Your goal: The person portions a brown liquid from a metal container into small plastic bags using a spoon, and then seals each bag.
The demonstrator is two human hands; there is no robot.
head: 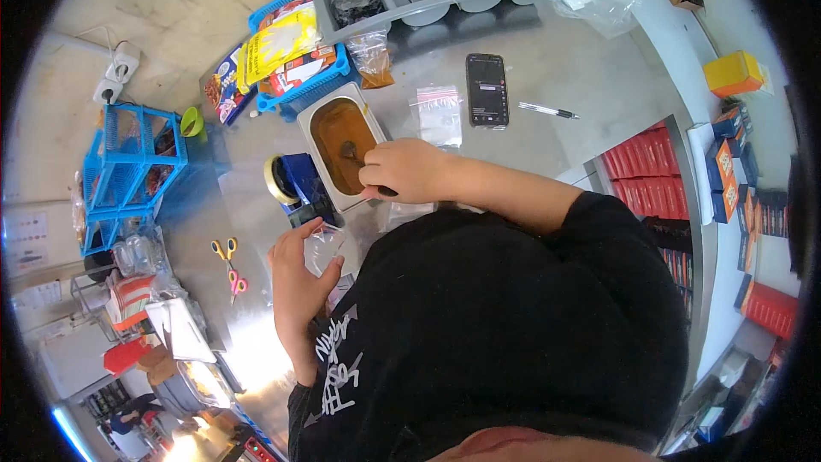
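Note:
My right hand grips the dark handle of a spoon, whose bowl end lies in an orange-brown sauce or paste. The food fills part of a rectangular steel container. My left hand holds a small clear plastic bag between thumb and fingers, just below the container. A blue tape dispenser with a roll of tape stands beside the container's left wall. Small zip bags lie to its right. A clear bag with brown contents is above the container.
A phone and a pen lie on the steel table. A grey divided tray and a blue basket stand at the back. Scissors lie at left, near blue stacked baskets and a green cup.

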